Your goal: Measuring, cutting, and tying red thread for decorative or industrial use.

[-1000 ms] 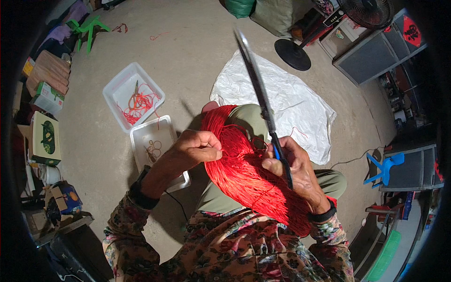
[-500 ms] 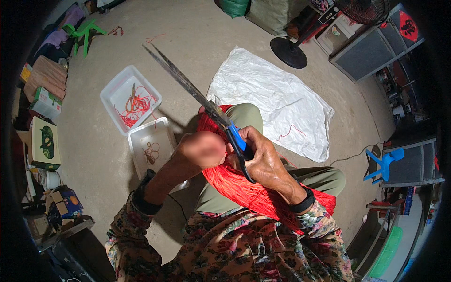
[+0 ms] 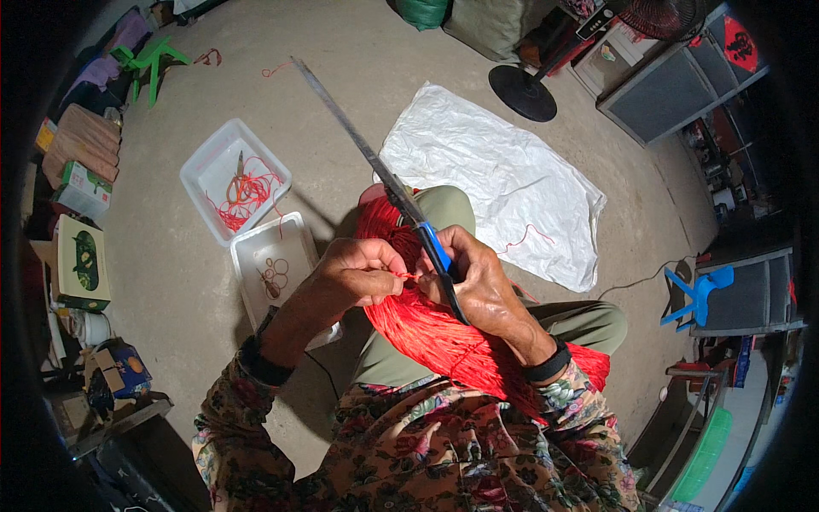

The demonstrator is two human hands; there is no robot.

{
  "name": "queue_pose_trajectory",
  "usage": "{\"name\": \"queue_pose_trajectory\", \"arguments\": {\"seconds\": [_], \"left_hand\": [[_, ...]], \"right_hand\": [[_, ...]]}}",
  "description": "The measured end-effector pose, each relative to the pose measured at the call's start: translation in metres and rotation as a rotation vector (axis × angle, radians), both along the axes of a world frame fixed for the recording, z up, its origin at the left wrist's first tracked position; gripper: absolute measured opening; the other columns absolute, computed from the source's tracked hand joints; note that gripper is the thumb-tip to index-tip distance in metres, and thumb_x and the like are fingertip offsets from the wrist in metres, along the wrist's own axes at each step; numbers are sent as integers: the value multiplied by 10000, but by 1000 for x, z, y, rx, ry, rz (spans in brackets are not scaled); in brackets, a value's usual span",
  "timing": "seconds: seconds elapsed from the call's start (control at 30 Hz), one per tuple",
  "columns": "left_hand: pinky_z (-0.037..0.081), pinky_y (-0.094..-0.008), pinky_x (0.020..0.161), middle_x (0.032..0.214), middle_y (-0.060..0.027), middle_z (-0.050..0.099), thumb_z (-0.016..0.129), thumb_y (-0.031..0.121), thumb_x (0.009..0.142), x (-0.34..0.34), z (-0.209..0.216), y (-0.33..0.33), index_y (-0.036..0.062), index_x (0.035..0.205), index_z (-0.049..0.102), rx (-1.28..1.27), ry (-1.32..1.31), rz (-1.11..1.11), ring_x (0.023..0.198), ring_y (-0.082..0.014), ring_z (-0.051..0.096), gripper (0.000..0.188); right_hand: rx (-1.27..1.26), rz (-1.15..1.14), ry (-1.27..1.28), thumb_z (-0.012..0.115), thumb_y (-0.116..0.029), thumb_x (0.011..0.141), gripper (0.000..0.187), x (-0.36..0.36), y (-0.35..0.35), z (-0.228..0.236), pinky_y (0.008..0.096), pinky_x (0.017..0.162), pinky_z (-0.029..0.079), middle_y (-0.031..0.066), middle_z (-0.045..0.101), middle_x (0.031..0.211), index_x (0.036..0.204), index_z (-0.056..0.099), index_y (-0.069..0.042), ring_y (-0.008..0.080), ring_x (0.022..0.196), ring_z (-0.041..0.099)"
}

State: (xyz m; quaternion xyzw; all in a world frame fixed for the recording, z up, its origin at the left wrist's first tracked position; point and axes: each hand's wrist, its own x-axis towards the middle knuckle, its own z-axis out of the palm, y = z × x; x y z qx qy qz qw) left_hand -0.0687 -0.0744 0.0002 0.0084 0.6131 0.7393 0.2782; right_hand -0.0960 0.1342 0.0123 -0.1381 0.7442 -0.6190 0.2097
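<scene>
One thick skein of red cord point(image 3: 444, 337) lies across your lap, glossy, its many fine strands bunched near-parallel; long axis from far left, by your knee, down to near right. Above it, scissors point(image 3: 395, 189): long, dark, narrow blades, blue-and-black handle; tips point away from you and to the left, long axis slanting back toward your right wrist. Your right hand point(image 3: 478, 282) is curled around the handle; its fingertips are partly hidden. Your left hand point(image 3: 363, 269) pinches a red strand point(image 3: 406, 276) between thumb and fingers, just beside the handle. Beyond your knee, a creased white sheet point(image 3: 495, 179); left, a shallow white tray point(image 3: 277, 241) holding loops touches or nearly touches a deeper bin point(image 3: 203, 177) of tangled red cord.
</scene>
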Motion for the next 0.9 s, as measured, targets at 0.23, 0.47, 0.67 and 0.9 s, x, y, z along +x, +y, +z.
{"name": "queue_pose_trajectory", "arguments": {"seconds": [0.23,0.47,0.67,0.9], "left_hand": [[410,-210,599,759,8,606,571,107,808,-3,-5,-4,-16,976,629,79,108,-43,636,-48,515,216],[409,-221,556,725,8,588,573,82,835,-5,-3,-10,-13,967,634,-58,131,-104,601,-51,503,174],[370,-211,515,681,28,551,601,79,851,-5,2,-1,20,894,611,-30,198,-48,571,-44,478,74],[286,-204,461,630,40,496,625,147,822,0,9,-2,77,821,579,30,67,113,510,-34,400,84]], "right_hand": [[-50,-11,2,667,-41,736,248,-1,2,-9,254,699,469,42,621,809,928,516,2,97,750,565],[-49,-31,15,650,-39,738,230,1,0,-10,250,677,462,37,614,793,923,521,2,95,729,551],[-15,-3,19,648,-30,764,208,0,3,-1,245,691,473,54,641,841,926,522,5,95,760,571],[-116,-77,-96,635,13,743,242,-9,44,45,264,707,500,98,647,921,953,516,2,136,796,601]]}}
